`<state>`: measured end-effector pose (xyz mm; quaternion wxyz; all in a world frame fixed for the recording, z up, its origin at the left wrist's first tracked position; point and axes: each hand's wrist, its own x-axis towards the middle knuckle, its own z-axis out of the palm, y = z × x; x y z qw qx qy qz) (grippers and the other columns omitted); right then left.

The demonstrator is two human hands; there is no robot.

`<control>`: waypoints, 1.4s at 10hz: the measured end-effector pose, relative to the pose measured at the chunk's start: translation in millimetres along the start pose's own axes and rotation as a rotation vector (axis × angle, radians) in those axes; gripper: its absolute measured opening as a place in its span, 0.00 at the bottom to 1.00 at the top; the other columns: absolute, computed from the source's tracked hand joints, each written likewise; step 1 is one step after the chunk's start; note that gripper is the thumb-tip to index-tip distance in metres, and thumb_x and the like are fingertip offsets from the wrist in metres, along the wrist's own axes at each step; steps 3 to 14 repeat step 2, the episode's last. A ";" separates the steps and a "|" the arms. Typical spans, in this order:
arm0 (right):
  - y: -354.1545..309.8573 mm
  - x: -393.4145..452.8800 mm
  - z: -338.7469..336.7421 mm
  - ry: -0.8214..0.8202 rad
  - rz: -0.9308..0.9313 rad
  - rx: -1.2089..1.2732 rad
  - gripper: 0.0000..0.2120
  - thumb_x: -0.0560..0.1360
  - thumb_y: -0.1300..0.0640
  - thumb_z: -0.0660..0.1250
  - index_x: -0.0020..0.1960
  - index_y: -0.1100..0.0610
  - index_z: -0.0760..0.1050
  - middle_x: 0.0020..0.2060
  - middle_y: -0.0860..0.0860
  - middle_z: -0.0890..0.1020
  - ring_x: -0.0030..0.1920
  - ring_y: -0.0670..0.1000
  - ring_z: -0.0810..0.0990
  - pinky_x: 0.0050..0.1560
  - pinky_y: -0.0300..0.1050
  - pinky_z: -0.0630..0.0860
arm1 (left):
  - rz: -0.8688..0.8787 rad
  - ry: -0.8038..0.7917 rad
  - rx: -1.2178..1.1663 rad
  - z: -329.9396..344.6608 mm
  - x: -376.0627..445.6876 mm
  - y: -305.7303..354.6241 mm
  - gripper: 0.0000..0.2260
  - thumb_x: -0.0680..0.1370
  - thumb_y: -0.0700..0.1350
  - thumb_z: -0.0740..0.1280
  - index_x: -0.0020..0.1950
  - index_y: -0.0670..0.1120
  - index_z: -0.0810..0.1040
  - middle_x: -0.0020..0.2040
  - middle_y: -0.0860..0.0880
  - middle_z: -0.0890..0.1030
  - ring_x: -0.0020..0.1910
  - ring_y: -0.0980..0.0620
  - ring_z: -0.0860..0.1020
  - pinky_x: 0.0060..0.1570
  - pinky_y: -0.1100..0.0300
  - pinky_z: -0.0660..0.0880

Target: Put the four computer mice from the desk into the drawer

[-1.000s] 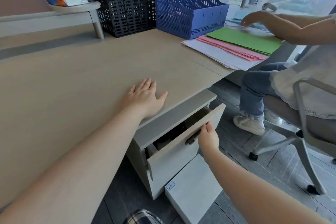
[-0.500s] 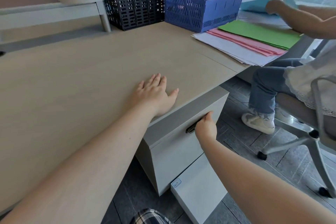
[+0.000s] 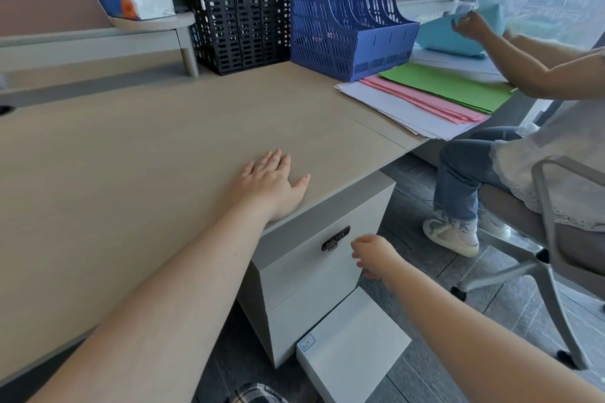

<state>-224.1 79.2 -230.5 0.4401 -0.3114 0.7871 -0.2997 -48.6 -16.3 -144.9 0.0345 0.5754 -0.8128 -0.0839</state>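
The grey drawer (image 3: 314, 275) under the desk front is pushed fully in, its dark latch handle (image 3: 335, 238) showing on the front. My left hand (image 3: 273, 183) lies flat, fingers spread, on the wooden desk (image 3: 131, 157) just above the drawer. My right hand (image 3: 373, 257) hovers a little to the right of the handle, off the drawer, fingers loosely curled and holding nothing. No computer mouse is visible on the desk.
Black (image 3: 242, 10) and blue (image 3: 343, 13) file racks stand at the back. Pink, green and white papers (image 3: 425, 98) lie at the desk's right end. A seated person (image 3: 523, 147) on a wheeled chair (image 3: 550, 255) handles a blue sheet. A grey box (image 3: 353, 343) sits on the floor.
The drawer went from half open to fully shut under my right hand's push. That hand has since let go and drawn back to the right. My left hand stayed flat on the desk.
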 end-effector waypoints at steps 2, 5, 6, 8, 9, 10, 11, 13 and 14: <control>3.7 -82.2 -67.0 -0.109 -0.240 0.202 0.12 0.76 0.55 0.68 0.56 0.59 0.80 0.45 0.57 0.85 0.42 0.52 0.83 0.49 0.48 0.81 | 0.001 0.023 -0.026 -0.9 0.8 1.3 0.32 0.79 0.63 0.46 0.79 0.48 0.49 0.81 0.52 0.47 0.79 0.55 0.46 0.77 0.53 0.43; 3.7 -82.2 -67.0 -0.109 -0.240 0.202 0.12 0.76 0.55 0.68 0.56 0.59 0.80 0.45 0.57 0.85 0.42 0.52 0.83 0.49 0.48 0.81 | 0.001 0.023 -0.026 -0.9 0.8 1.3 0.32 0.79 0.63 0.46 0.79 0.48 0.49 0.81 0.52 0.47 0.79 0.55 0.46 0.77 0.53 0.43; 3.7 -82.2 -67.0 -0.109 -0.240 0.202 0.12 0.76 0.55 0.68 0.56 0.59 0.80 0.45 0.57 0.85 0.42 0.52 0.83 0.49 0.48 0.81 | 0.001 0.023 -0.026 -0.9 0.8 1.3 0.32 0.79 0.63 0.46 0.79 0.48 0.49 0.81 0.52 0.47 0.79 0.55 0.46 0.77 0.53 0.43; 3.7 -82.2 -67.0 -0.109 -0.240 0.202 0.12 0.76 0.55 0.68 0.56 0.59 0.80 0.45 0.57 0.85 0.42 0.52 0.83 0.49 0.48 0.81 | 0.001 0.023 -0.026 -0.9 0.8 1.3 0.32 0.79 0.63 0.46 0.79 0.48 0.49 0.81 0.52 0.47 0.79 0.55 0.46 0.77 0.53 0.43; 3.7 -82.2 -67.0 -0.109 -0.240 0.202 0.12 0.76 0.55 0.68 0.56 0.59 0.80 0.45 0.57 0.85 0.42 0.52 0.83 0.49 0.48 0.81 | 0.001 0.023 -0.026 -0.9 0.8 1.3 0.32 0.79 0.63 0.46 0.79 0.48 0.49 0.81 0.52 0.47 0.79 0.55 0.46 0.77 0.53 0.43; 3.7 -82.2 -67.0 -0.109 -0.240 0.202 0.12 0.76 0.55 0.68 0.56 0.59 0.80 0.45 0.57 0.85 0.42 0.52 0.83 0.49 0.48 0.81 | 0.001 0.023 -0.026 -0.9 0.8 1.3 0.32 0.79 0.63 0.46 0.79 0.48 0.49 0.81 0.52 0.47 0.79 0.55 0.46 0.77 0.53 0.43; 3.7 -82.2 -67.0 -0.109 -0.240 0.202 0.12 0.76 0.55 0.68 0.56 0.59 0.80 0.45 0.57 0.85 0.42 0.52 0.83 0.49 0.48 0.81 | 0.001 0.023 -0.026 -0.9 0.8 1.3 0.32 0.79 0.63 0.46 0.79 0.48 0.49 0.81 0.52 0.47 0.79 0.55 0.46 0.77 0.53 0.43; 3.7 -82.2 -67.0 -0.109 -0.240 0.202 0.12 0.76 0.55 0.68 0.56 0.59 0.80 0.45 0.57 0.85 0.42 0.52 0.83 0.49 0.48 0.81 | 0.001 0.023 -0.026 -0.9 0.8 1.3 0.32 0.79 0.63 0.46 0.79 0.48 0.49 0.81 0.52 0.47 0.79 0.55 0.46 0.77 0.53 0.43; 3.7 -82.2 -67.0 -0.109 -0.240 0.202 0.12 0.76 0.55 0.68 0.56 0.59 0.80 0.45 0.57 0.85 0.42 0.52 0.83 0.49 0.48 0.81 | 0.001 0.023 -0.026 -0.9 0.8 1.3 0.32 0.79 0.63 0.46 0.79 0.48 0.49 0.81 0.52 0.47 0.79 0.55 0.46 0.77 0.53 0.43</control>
